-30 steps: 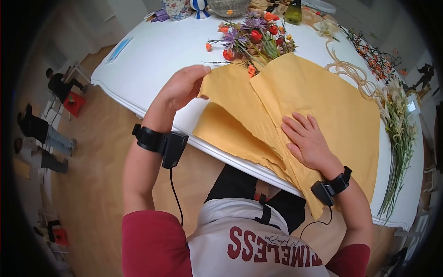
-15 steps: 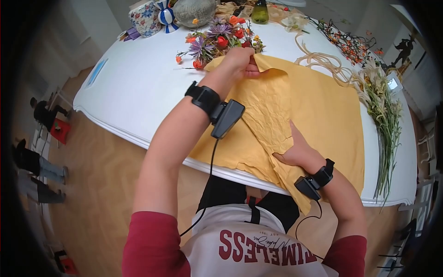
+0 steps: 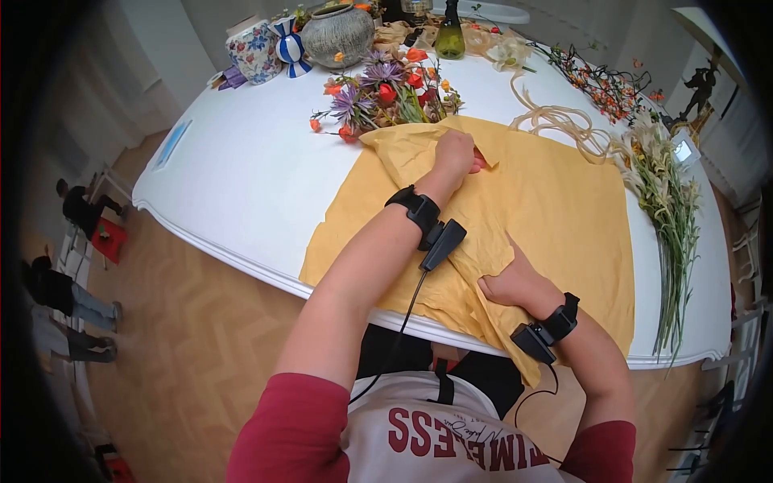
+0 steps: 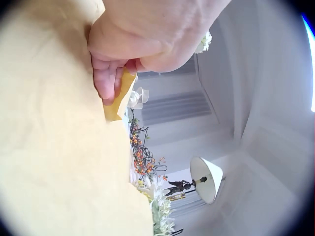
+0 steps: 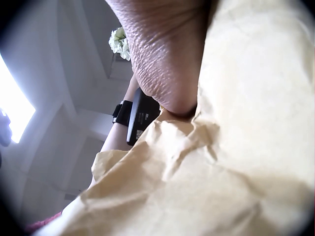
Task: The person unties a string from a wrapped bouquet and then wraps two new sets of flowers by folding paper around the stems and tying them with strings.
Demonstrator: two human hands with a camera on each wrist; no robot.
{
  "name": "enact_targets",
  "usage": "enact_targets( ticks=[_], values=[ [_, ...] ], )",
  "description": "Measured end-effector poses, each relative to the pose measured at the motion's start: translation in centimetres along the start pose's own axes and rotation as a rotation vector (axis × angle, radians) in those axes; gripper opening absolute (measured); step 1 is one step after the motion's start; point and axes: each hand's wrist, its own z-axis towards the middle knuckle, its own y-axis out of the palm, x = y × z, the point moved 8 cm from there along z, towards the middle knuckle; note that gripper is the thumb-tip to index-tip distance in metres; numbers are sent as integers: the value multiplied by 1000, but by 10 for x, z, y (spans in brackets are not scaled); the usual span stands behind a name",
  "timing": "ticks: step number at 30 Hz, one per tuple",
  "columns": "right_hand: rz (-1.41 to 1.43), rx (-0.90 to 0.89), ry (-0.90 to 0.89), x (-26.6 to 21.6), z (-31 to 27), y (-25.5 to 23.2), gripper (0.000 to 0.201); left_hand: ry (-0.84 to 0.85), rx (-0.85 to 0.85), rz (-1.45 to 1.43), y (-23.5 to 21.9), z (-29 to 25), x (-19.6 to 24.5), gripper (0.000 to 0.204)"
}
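Observation:
Yellow-brown wrapping paper (image 3: 564, 201) lies spread over the near part of the table, one side folded across the middle. My left hand (image 3: 456, 154) pinches the folded paper's upper edge; in the left wrist view a paper corner (image 4: 119, 105) sticks out past its curled fingers (image 4: 103, 83). Lower down, my right hand (image 3: 515, 280) grips the crumpled fold near the table's front edge, its fingers hidden by paper. In the right wrist view the paper bunches into creases (image 5: 182, 142) against that hand. A bouquet (image 3: 386, 92) of orange, red and purple flowers pokes out beyond the paper's top.
White lily-like stems (image 3: 668, 217) lie along the table's right side, near raffia strands (image 3: 564, 121) and berry branches (image 3: 604, 80). A grey pot (image 3: 338, 36), floral vase (image 3: 254, 52), striped vase (image 3: 290, 48) and green bottle (image 3: 450, 36) stand at the back of the white table (image 3: 233, 177).
My left hand has carried the paper's left edge rightward over the middle, then lowered it toward me. My right hand, earlier flat on the paper, now grips the fold, its fingers covered.

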Motion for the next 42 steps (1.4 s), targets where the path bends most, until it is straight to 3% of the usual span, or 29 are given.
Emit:
enact_targets(
  ticks=[5,7,8,10,11,13,18,21,23,24,26,28,30,31,32,35,37,38,40,41,42],
  values=[
    [-3,-1,-55,-7,2,-2,48,197,-25,159,4,-9,1,24],
    [5,-6,-34,-8,2,-3,48,574,-184,607,22,-26,21,21],
    [14,-11,-11,-8,1,-4,48,575,-185,607,22,-31,21,21],
    [42,-1,-6,-9,1,-6,47,641,-420,1050,45,-48,8,23],
    [71,6,-2,-9,2,-6,47,639,-417,1050,44,-51,7,23],
    [39,10,-23,-10,3,-7,47,792,-499,1256,54,-64,4,27],
    [-87,81,-83,-18,-2,-17,46,728,-510,1264,55,-59,-3,31],
    [-159,212,-68,-19,-14,-33,32,752,-489,1262,54,-58,-4,32],
    [-130,232,126,-4,-24,-51,15,760,-483,1261,54,-57,-5,32],
    [-131,228,140,-5,-25,-56,15,778,-470,1275,55,-57,-5,33],
    [-41,589,101,-20,-31,-97,6,796,-468,1283,57,-56,-6,34],
    [-120,536,16,-42,-22,-102,9,799,-449,1301,58,-55,-5,33],
    [-214,369,-177,-75,-4,-82,12,777,-459,1307,59,-53,-6,32],
    [-249,225,-163,-70,-1,-65,24,758,-465,1314,59,-52,-5,32],
    [-251,227,-171,-66,-2,-58,24,762,-458,1318,60,-51,-4,32],
    [-296,8,-16,-27,-7,-24,49,763,-430,1329,55,-51,1,29],
    [-267,17,-14,-16,-13,-19,49,796,-350,1072,42,-52,19,27],
    [-240,25,8,-12,-15,-18,50,793,-338,1077,36,-50,22,27],
    [-237,11,16,-11,-17,-18,51,989,-140,1015,13,-53,44,27],
    [-243,0,32,-11,-17,-18,51,1093,112,992,-16,-61,71,27],
    [-238,1,26,-12,-17,-18,51,1077,235,1043,-38,-58,82,26]
  ],
)
